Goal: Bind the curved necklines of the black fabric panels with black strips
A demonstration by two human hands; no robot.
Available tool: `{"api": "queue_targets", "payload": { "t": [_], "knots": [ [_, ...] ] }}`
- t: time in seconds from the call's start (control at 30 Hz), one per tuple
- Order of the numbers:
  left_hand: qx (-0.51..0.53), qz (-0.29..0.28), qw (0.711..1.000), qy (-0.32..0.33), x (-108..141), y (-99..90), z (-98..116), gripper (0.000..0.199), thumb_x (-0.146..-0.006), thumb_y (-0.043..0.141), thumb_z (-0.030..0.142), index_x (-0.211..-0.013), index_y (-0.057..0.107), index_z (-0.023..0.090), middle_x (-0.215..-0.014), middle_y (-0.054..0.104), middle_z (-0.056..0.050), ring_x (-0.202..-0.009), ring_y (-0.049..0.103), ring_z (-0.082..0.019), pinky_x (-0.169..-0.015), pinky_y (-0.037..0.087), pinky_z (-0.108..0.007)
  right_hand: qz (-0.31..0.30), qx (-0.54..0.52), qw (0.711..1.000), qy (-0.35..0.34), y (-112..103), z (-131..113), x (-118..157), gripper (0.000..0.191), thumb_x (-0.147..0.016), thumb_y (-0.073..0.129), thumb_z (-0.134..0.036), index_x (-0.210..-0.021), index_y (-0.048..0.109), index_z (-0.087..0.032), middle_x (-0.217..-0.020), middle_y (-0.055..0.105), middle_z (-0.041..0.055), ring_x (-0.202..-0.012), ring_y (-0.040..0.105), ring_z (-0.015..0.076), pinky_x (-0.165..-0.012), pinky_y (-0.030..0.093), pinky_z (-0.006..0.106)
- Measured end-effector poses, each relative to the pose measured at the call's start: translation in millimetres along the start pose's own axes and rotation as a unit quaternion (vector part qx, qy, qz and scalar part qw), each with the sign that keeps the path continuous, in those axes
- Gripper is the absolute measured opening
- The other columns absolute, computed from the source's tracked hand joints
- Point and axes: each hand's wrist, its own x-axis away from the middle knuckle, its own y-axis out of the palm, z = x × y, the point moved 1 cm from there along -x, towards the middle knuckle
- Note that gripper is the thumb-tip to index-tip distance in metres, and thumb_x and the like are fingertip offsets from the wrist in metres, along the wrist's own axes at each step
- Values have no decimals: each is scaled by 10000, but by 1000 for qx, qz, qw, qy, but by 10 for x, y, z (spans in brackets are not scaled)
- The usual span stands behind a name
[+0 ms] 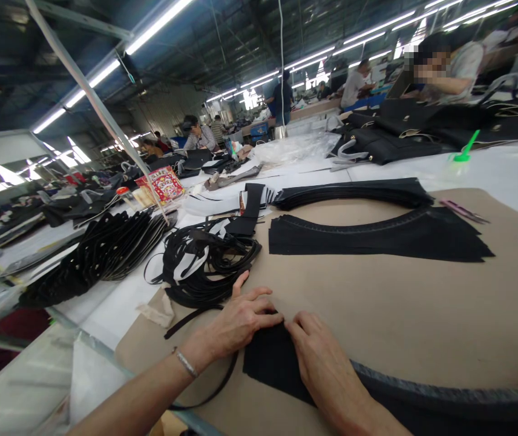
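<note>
A curved black fabric piece (268,357) lies on the brown board, its long curved edge running off to the lower right. My left hand (241,318) is at its upper left corner, thumb and forefinger closed on the edge, the other fingers loosely bent. Close beside it, my right hand (320,351) pinches the same edge with curled fingers and rests over the fabric. A narrow black strip (229,378) loops out from beneath my left wrist. Whether its end is between my fingers is hidden.
A tangled coil of black strips (204,297) is just beyond my left hand. Stacked curved black pieces (354,239) and pink-handled snips (463,211) lie farther back on the brown board (445,303). Black bags (390,133) and a green-strawed cup (462,156) stand behind; several people work around.
</note>
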Motion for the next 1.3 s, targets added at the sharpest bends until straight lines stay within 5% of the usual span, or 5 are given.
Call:
{"api": "queue_targets", "payload": {
  "t": [0.17, 0.43, 0.93, 1.3],
  "knots": [
    [-46, 23, 999, -1, 79, 23, 76, 360, -914, 506, 75, -1157, 623, 314, -1080, 670, 10, -1266, 464, -187, -1162, -13, -553, 2, 12, 1000, -8, 10, 5, 14, 397, -818, 410, 82, -1008, 668, -152, -953, 594, 79, -901, 530, 215, -855, 432, 328],
    [-4, 71, 990, -125, 239, 161, 327, 370, -915, 434, 54, -1190, 593, 243, -1070, 677, -32, -1129, 535, -188, -1115, 174, -446, -12, 19, 1000, -7, -3, -6, 9, 374, -828, 402, 76, -999, 660, -134, -971, 587, 97, -920, 517, 237, -865, 432, 375],
    [-3, 79, 981, -177, 346, 300, 423, 494, -904, 472, 84, -1357, 477, 281, -1218, 639, -8, -1218, 479, -181, -1133, 79, -440, -98, 51, 993, -45, 22, -20, -235, 547, -855, 337, 24, -1339, 531, -140, -1229, 551, 127, -1107, 491, 255, -985, 374, 400],
    [9, 76, 980, -183, 351, 297, 421, 448, -901, 485, 106, -1323, 517, 254, -1218, 645, -36, -1209, 492, -196, -1132, 66, -451, -114, 61, 990, -59, -30, -41, -284, 546, -849, 329, 25, -1306, 559, -165, -1196, 568, 110, -1068, 521, 249, -939, 413, 394]
  ]
}}
